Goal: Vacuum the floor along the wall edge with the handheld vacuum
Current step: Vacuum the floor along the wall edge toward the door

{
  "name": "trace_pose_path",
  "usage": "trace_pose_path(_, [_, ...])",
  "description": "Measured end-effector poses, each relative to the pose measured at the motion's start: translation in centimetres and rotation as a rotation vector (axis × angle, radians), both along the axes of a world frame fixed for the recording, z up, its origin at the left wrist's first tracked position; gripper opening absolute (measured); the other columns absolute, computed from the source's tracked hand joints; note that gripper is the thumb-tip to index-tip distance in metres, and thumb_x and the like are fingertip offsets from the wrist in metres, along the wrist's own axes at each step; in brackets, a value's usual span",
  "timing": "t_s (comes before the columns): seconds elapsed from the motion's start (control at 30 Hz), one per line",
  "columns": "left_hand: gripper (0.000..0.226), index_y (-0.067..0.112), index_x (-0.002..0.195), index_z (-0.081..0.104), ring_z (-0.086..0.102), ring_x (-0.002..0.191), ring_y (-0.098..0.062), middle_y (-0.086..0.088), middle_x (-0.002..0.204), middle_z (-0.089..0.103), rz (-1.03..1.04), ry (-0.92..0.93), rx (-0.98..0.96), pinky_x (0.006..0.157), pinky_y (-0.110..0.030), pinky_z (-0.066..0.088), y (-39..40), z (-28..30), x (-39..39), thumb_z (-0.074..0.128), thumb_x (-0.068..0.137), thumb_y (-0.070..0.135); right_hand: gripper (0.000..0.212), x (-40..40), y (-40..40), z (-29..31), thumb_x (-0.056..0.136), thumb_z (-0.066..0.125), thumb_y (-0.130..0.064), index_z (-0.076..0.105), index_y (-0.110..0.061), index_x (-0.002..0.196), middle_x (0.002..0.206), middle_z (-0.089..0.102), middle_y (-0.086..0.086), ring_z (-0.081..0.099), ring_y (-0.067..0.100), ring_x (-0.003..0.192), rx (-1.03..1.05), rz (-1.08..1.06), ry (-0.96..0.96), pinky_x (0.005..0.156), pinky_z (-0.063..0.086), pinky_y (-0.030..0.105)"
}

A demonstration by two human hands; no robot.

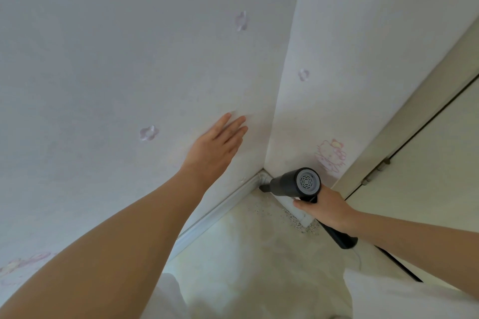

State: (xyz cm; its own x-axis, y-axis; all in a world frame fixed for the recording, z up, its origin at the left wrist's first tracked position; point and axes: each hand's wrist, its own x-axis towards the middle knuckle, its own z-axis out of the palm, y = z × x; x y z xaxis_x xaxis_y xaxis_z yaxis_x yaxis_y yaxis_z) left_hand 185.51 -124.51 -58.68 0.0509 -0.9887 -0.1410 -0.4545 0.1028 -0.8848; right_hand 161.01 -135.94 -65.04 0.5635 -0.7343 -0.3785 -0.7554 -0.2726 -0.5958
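My right hand (pixel 326 208) grips the handle of a dark grey handheld vacuum (pixel 293 182). Its round grey rear vent faces me and its nozzle points into the floor corner where two white walls meet. My left hand (pixel 216 149) lies flat against the left wall (pixel 116 59), fingers straight, above the white skirting (pixel 220 210). The pale floor (pixel 259 246) shows a scatter of small grey crumbs (pixel 298 223) along the foot of the right wall, just under my right hand.
The right wall (pixel 363 33) carries a pink cartoon cat sticker (pixel 330 154) and small flower shapes. A cream door (pixel 427 163) with hinges stands at the right. A thin white cord (pixel 359 259) trails from the vacuum's handle end. White clothing fills the bottom edge.
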Motion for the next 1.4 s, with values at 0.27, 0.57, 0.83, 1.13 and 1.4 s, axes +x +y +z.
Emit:
trace_pose_path(0.27, [0.068,0.012,0.156,-0.009,-0.028,0.144,-0.041,-0.013,0.162,-0.022,0.016,-0.014,-0.006,0.101,-0.064,-0.031,-0.3,-0.4,0.1,0.026,0.105,0.039,0.039,-0.5,0.4,0.8,0.082,0.071,-0.029,0.053,-0.023,0.116,0.086,0.062,-0.009,0.058,0.013,0.084,-0.010,0.004,0.039,0.066,0.040,0.018])
trace_pose_path(0.57, [0.069,0.013,0.157,-0.008,-0.027,0.145,-0.040,-0.012,0.162,-0.021,0.038,0.004,-0.005,0.105,-0.062,-0.028,-0.2,-0.1,-0.2,0.027,0.105,0.041,0.022,-2.6,0.4,1.6,0.080,0.073,-0.026,0.055,-0.028,0.092,0.078,0.061,-0.009,0.056,0.007,0.076,0.015,0.072,0.070,0.062,0.039,0.014])
trace_pose_path(0.83, [0.070,0.013,0.156,-0.008,-0.029,0.144,-0.040,-0.012,0.161,-0.023,0.055,0.017,-0.006,0.105,-0.062,-0.029,-0.2,-0.1,-0.4,0.030,0.104,0.041,0.043,-2.5,0.4,0.8,0.081,0.073,-0.024,0.054,-0.023,0.119,0.085,0.058,-0.017,0.057,0.011,0.089,-0.028,0.064,0.028,0.079,0.039,0.019])
trace_pose_path(1.13, [0.071,0.012,0.157,-0.007,-0.027,0.144,-0.040,-0.013,0.161,-0.022,0.044,0.032,-0.013,0.107,-0.062,-0.027,-0.2,-0.3,-0.3,0.031,0.104,0.041,0.060,-0.7,0.4,-0.3,0.081,0.072,-0.029,0.045,-0.024,0.135,0.119,0.064,-0.004,0.058,0.017,0.112,-0.045,0.069,0.007,0.084,0.039,0.018])
trace_pose_path(1.4, [0.071,0.009,0.157,-0.005,-0.029,0.143,-0.042,-0.016,0.161,-0.020,-0.005,0.010,0.001,0.107,-0.062,-0.027,0.1,-0.3,0.3,0.032,0.105,0.039,0.049,-1.3,0.4,0.7,0.082,0.072,-0.028,0.051,-0.028,0.126,0.094,0.059,-0.017,0.056,0.009,0.092,-0.002,0.115,0.022,0.079,0.037,0.015])
